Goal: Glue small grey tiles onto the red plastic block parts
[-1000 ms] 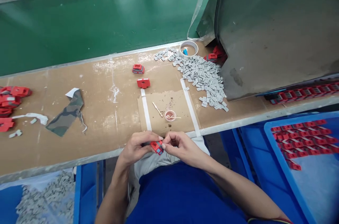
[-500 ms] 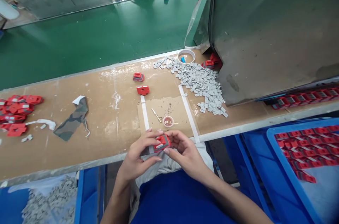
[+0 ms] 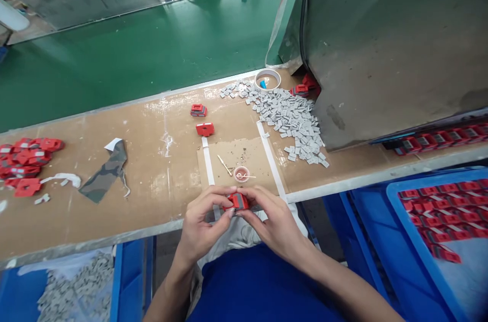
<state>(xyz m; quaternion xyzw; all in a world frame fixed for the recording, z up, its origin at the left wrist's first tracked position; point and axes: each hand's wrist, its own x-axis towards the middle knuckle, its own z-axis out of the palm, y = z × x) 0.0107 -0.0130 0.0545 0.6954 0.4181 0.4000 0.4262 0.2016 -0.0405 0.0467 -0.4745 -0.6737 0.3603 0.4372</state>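
Observation:
Between both hands, at the bench's front edge, is a small red and grey plastic part (image 3: pixel 240 201). My left hand (image 3: pixel 204 218) grips its left end between thumb and fingers. The fingers and thumb of my right hand (image 3: pixel 271 215) close on its right side. Just beyond the hands stands a small round tub (image 3: pixel 241 174) with a thin stick across it. A pale thin stick (image 3: pixel 224 165) lies to its left. Farther back sit two similar parts, one red block (image 3: pixel 205 129) and another red and grey block (image 3: pixel 199 110).
Small grey flat pieces (image 3: pixel 285 116) are heaped at right beside a tape roll (image 3: pixel 267 80). Red parts (image 3: pixel 28 159) pile up at far left near a camouflage cloth scrap (image 3: pixel 104 172). A metal housing (image 3: pixel 392 53) blocks the right. A blue tray (image 3: pixel 430 271) holds rows of red parts.
The red and grey part has been turned in my hands and shifted slightly right. My left thumb and fingers have closed in on its left end. A blue piece on the green belt has moved right.

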